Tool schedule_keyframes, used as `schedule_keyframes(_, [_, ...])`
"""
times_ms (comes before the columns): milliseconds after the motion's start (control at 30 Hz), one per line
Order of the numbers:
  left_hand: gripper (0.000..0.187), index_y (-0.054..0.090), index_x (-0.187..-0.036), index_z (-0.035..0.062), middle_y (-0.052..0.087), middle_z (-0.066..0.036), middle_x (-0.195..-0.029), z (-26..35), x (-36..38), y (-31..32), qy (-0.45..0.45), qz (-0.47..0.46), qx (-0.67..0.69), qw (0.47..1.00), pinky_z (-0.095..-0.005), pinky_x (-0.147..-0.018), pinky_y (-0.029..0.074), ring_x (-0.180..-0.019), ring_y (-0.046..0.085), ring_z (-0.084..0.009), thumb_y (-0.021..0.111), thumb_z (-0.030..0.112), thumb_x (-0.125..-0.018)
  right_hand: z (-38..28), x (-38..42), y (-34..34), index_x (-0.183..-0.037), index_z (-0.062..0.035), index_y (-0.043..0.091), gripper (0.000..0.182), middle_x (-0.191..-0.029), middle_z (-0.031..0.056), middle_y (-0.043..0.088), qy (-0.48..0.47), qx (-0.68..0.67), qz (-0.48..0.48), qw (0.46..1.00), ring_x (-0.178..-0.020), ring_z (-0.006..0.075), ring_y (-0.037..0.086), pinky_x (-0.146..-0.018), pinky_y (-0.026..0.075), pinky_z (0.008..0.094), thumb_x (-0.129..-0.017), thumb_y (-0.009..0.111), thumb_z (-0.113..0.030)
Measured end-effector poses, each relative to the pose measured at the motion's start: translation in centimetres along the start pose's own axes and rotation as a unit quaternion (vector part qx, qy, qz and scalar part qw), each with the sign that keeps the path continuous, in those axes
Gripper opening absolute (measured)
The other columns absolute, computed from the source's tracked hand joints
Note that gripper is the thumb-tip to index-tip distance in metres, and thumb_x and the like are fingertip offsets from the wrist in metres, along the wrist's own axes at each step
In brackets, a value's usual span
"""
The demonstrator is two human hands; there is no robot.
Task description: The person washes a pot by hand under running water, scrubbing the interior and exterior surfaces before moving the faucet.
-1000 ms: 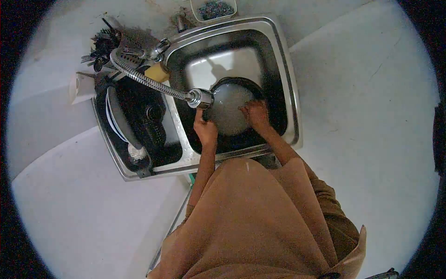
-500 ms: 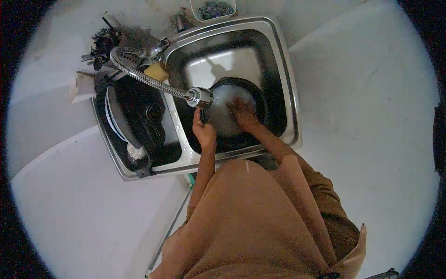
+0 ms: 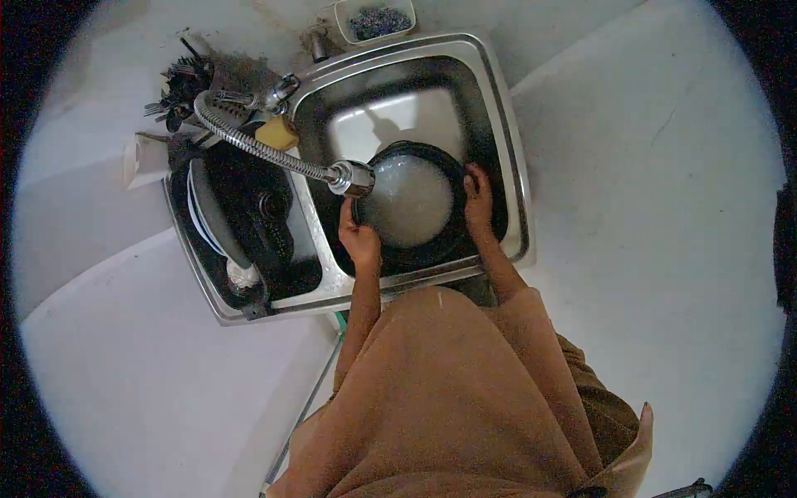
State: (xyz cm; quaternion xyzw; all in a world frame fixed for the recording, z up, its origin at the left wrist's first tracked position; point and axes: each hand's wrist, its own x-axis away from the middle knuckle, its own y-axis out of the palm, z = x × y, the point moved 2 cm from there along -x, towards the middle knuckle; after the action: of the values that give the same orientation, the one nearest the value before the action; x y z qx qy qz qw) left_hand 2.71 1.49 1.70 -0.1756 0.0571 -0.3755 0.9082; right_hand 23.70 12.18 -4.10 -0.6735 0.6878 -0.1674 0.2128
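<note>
A round dark pot [image 3: 447,239] of cloudy whitish water [image 3: 411,203] sits in the right basin of the steel sink [image 3: 516,158]. My left hand [image 3: 362,241] grips the pot's left rim, close below the faucet head [image 3: 353,178]. On the opposite side, my right hand [image 3: 479,203] holds the right rim, its fingers partly hidden behind the pot's edge. The flexible metal faucet hose [image 3: 249,139] arches over from the left, and its head overlaps the pot's upper left edge in this view.
A yellow sponge [image 3: 276,133] rests on the divider near the tap. Plates [image 3: 199,207] stand on edge in the black dish rack [image 3: 270,207] over the left basin. Cutlery [image 3: 187,87] stands behind it. At the back is a small white container [image 3: 375,21] with dark contents.
My right hand has come out of the water inside the pot and moved right onto its rim. My left hand stays at the left rim.
</note>
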Motion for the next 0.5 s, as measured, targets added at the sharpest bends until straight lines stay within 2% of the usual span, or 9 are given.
schedule_keyframes(33, [0.052,0.053,-0.12,-0.0018,0.06,-0.013,-0.112,1.0,0.1,0.2,-0.034,0.005,0.017,0.999,-0.0316,-0.094,0.039,-0.102,0.055,-0.0225,0.04,-0.013,-0.072,1.0,0.0,0.2,-0.117,-0.0039,0.056,0.045,-0.121,0.0141,0.053,0.103,-0.116,-0.048,0.987,-0.112,0.029,0.05,-0.098,0.036,0.0385,-0.092,0.047,-0.041])
schedule_keyframes(67, [0.051,0.053,-0.12,-0.0019,0.06,-0.013,-0.111,1.9,0.2,0.2,-0.069,0.011,0.035,0.997,-0.0317,-0.094,0.039,-0.101,0.056,-0.0225,0.039,-0.012,-0.072,1.9,0.1,0.5,-0.121,-0.0045,0.054,0.049,-0.125,0.0123,0.051,0.202,-0.229,-0.096,0.947,-0.116,0.027,0.048,-0.1,0.035,0.0387,-0.093,0.044,-0.044])
schedule_keyframes(100, [0.051,0.053,-0.12,-0.0019,0.06,-0.013,-0.111,2.5,0.3,0.1,-0.07,0.01,0.032,0.997,-0.0317,-0.094,0.039,-0.101,0.056,-0.0225,0.039,-0.012,-0.072,2.3,0.2,0.7,-0.121,-0.0045,0.054,0.049,-0.125,0.0123,0.051,0.205,-0.229,-0.096,0.947,-0.116,0.027,0.048,-0.1,0.035,0.0387,-0.093,0.044,-0.044])
schedule_keyframes(133, [0.048,0.053,-0.119,-0.0023,0.06,-0.013,-0.112,3.1,0.4,0.2,-0.084,0.004,0.04,0.996,-0.0315,-0.094,0.039,-0.102,0.055,-0.0222,0.041,-0.011,-0.074,2.8,0.3,0.9,-0.123,-0.0054,0.052,0.051,-0.127,0.0108,0.051,0.288,-0.38,-0.112,0.872,-0.118,0.0265,0.046,-0.1,0.035,0.0394,-0.093,0.043,-0.045])
schedule_keyframes(167, [0.045,0.054,-0.119,-0.0028,0.06,-0.013,-0.112,3.4,0.6,0.5,-0.097,-0.001,0.049,0.994,-0.0314,-0.094,0.039,-0.102,0.055,-0.0218,0.043,-0.009,-0.075,3.2,0.3,1.0,-0.126,-0.0062,0.051,0.053,-0.128,0.0094,0.05,0.359,-0.517,-0.125,0.767,-0.12,0.0261,0.044,-0.101,0.035,0.0401,-0.093,0.042,-0.047])
schedule_keyframes(300, [0.04,0.054,-0.119,-0.0036,0.058,-0.015,-0.118,1.8,1.0,0.4,-0.112,0.012,0.061,0.992,-0.033,-0.098,0.036,-0.111,0.052,-0.0244,0.05,-0.002,-0.08,3.2,0.0,1.5,-0.125,-0.0061,0.052,0.054,-0.128,0.0089,0.051,0.392,-0.506,-0.109,0.761,-0.121,0.0251,0.043,-0.101,0.034,0.0408,-0.092,0.045,-0.047])
schedule_keyframes(400, [0.04,0.051,-0.122,-0.0044,0.052,-0.019,-0.126,2.1,1.6,0.5,-0.061,0.032,0.071,0.995,-0.0351,-0.104,0.03,-0.122,0.045,-0.0284,0.053,0.006,-0.083,4.1,0.5,3.0,-0.125,-0.0061,0.052,0.054,-0.128,0.0086,0.051,0.418,-0.501,-0.101,0.751,-0.122,0.0245,0.042,-0.102,0.033,0.0412,-0.091,0.046,-0.048])
schedule_keyframes(467, [0.043,0.049,-0.125,-0.0043,0.045,-0.021,-0.133,3.4,1.9,0.5,-0.035,0.041,0.064,0.996,-0.0376,-0.108,0.023,-0.13,0.036,-0.0314,0.055,0.01,-0.084,6.9,0.8,4.8,-0.124,-0.0062,0.053,0.052,-0.127,0.0094,0.052,0.342,-0.512,-0.099,0.782,-0.122,0.0241,0.042,-0.103,0.031,0.0403,-0.09,0.048,-0.045])
schedule_keyframes(500, [0.043,0.049,-0.125,-0.0043,0.045,-0.021,-0.133,3.7,2.1,0.6,-0.035,0.039,0.063,0.997,-0.0376,-0.108,0.023,-0.13,0.036,-0.0314,0.055,0.01,-0.084,6.7,0.4,4.8,-0.124,-0.0062,0.053,0.052,-0.127,0.0094,0.052,0.343,-0.512,-0.098,0.781,-0.122,0.0241,0.042,-0.103,0.031,0.0403,-0.09,0.048,-0.045])
